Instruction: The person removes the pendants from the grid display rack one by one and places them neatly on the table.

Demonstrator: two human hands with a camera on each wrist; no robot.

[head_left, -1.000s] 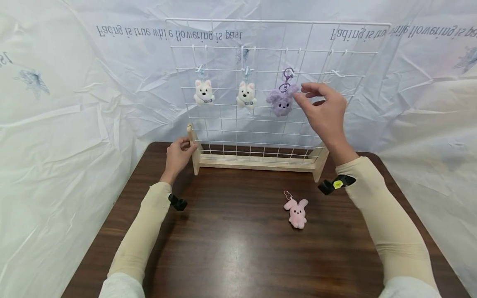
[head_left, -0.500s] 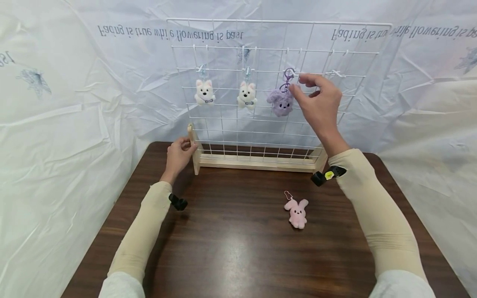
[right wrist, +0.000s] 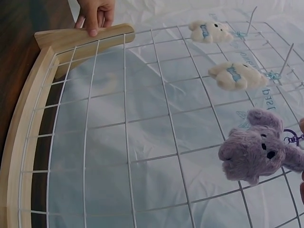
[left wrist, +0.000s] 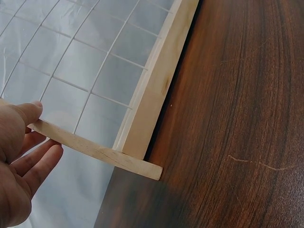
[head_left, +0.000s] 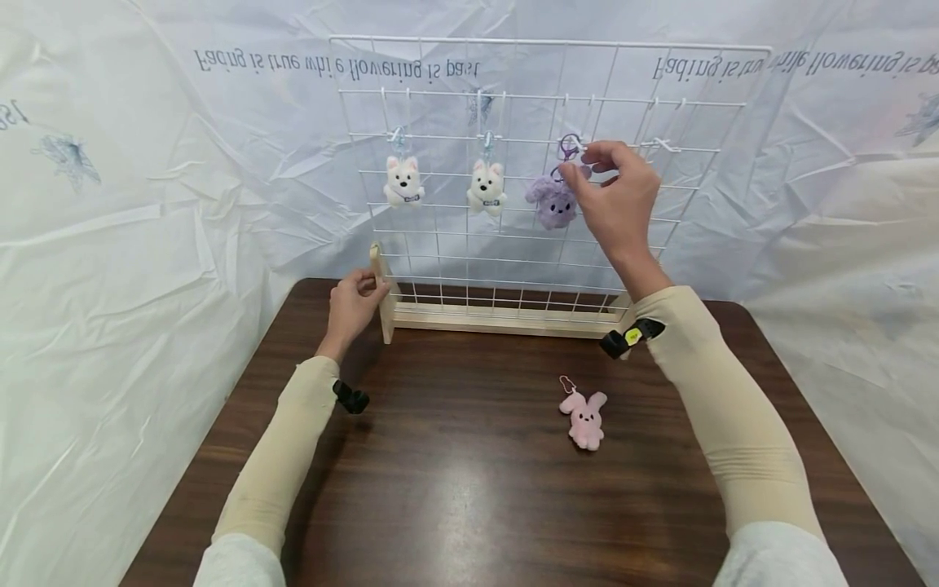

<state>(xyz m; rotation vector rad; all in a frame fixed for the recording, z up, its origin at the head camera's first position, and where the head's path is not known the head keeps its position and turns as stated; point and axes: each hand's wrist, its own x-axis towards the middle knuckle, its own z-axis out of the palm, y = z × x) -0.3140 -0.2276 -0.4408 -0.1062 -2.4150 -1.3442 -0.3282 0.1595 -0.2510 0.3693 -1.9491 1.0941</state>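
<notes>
My left hand [head_left: 352, 306] grips the left wooden upright [left wrist: 90, 148] of a white wire grid rack [head_left: 506, 262], thumb on one side and fingers on the other. My right hand [head_left: 623, 196] is raised at a purple plush bunny keychain [head_left: 556, 208], which hangs by its ring from a hook on the grid. My thumb lies in front of its clasp, with a gap between thumb and forefinger. In the right wrist view only fingertips [right wrist: 302, 187] show at the edge, beside the purple bunny's clasp. A pink bunny keychain [head_left: 585, 422] lies on the table.
Two white plush dog keychains [head_left: 403, 181] hang from hooks further left on the grid. At the right, another hook [head_left: 662, 145] holds nothing. The rack's wooden base [head_left: 506, 320] stands near the back of the dark wooden table [head_left: 440, 456]. White printed cloth [head_left: 132, 228] surrounds it.
My right hand has moved left, from beside the purple bunny's ear to its clasp. My left hand has stayed on the upright, and the keychains hang as before.
</notes>
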